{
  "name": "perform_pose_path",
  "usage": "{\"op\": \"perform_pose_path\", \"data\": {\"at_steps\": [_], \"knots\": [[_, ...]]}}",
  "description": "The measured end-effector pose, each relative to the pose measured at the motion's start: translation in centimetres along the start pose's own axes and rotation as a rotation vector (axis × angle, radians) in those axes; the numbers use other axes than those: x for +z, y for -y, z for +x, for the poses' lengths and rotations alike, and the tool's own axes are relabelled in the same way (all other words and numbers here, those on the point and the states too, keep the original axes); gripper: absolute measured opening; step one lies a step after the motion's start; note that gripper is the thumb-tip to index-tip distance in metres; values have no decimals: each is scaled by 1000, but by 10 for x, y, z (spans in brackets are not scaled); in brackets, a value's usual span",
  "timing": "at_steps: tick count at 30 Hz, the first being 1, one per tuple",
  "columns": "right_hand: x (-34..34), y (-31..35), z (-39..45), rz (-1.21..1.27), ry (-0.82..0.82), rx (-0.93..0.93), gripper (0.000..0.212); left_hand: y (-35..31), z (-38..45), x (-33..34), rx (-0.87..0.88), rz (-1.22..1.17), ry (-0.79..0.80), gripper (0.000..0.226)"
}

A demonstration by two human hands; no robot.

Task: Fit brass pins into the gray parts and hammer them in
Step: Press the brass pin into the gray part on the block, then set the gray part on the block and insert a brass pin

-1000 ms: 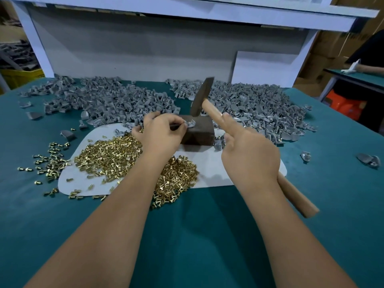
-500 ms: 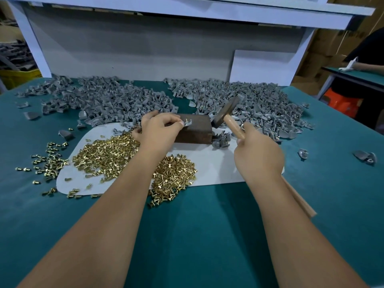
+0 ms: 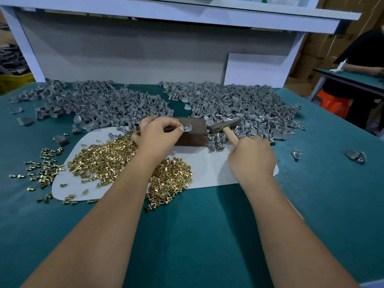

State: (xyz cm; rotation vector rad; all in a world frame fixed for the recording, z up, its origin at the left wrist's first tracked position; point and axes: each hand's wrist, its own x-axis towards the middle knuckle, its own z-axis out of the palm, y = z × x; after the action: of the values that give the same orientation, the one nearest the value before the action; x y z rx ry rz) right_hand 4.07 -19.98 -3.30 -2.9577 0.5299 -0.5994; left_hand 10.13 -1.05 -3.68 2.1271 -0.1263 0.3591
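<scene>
Wooden-handled hammer (image 3: pixel 225 126) beside rusty rectangular block (image 3: pixel 193 132).

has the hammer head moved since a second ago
Yes. The hammer head has come down from above the brown block and now lies low beside the block's right end, held by the right hand.

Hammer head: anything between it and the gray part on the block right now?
Nothing visible. The hammer head sits low just right of the brown block, held by the right hand. The gray part lies on the block, pinched by the left hand, whose fingertips stay close to the strike spot.
</scene>
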Motion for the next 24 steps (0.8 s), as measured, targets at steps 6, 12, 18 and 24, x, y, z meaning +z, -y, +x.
{"op": "perform_pose_path", "data": {"at_steps": [6, 12, 18, 24], "knots": [[3, 23, -1, 444, -146, -215, 34, -11, -3, 0, 182, 68, 55, 12], [9, 47, 3, 931, 54, -254, 29, -16, -5, 4, 281, 39, 30, 16], [-3, 48, 55, 816, 10, -153, 29, -10, -1, 9, 235, 96, -2, 18], [7, 52, 79, 530, -89, 175, 73, -8, 4, 11, 212, 78, -29, 16]]}}
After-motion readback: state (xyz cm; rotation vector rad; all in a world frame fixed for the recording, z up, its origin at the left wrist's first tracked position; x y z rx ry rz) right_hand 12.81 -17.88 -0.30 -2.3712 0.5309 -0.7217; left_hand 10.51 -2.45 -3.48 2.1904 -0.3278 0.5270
